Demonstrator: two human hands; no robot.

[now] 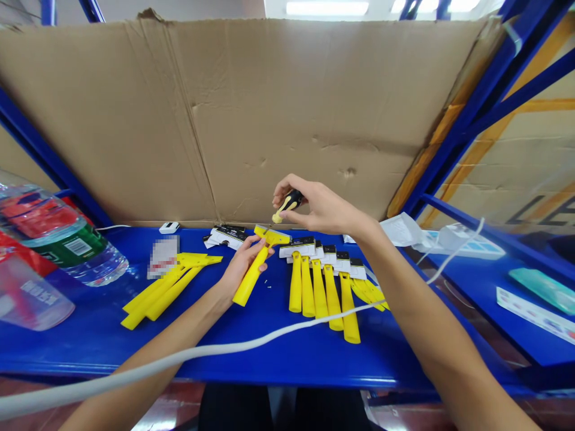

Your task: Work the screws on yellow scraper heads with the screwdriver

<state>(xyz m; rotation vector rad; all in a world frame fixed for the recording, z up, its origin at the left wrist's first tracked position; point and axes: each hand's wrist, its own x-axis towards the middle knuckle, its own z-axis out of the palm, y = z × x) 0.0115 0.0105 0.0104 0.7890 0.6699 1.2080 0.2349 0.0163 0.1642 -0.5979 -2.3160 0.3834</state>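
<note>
My left hand (245, 261) is closed around a yellow plastic scraper (250, 279), whose wide head points up and away from me. My right hand (309, 205) grips a black-and-yellow screwdriver (287, 206) from above. Its tip reaches down to the scraper's head; the exact contact is too small to make out. Right of the left hand, several yellow scrapers (319, 290) lie in a row with black-and-white cards (302, 246) at their heads. More yellow scraper parts (173, 285) are piled to the left.
A white cable (251, 344) crosses in front of me. At the left stand a large water bottle (67, 239) and a clear plastic cup (36, 293). Cardboard (287, 120) walls off the back of the blue table (251, 366). More black-and-white cards (227, 235) lie behind my left hand.
</note>
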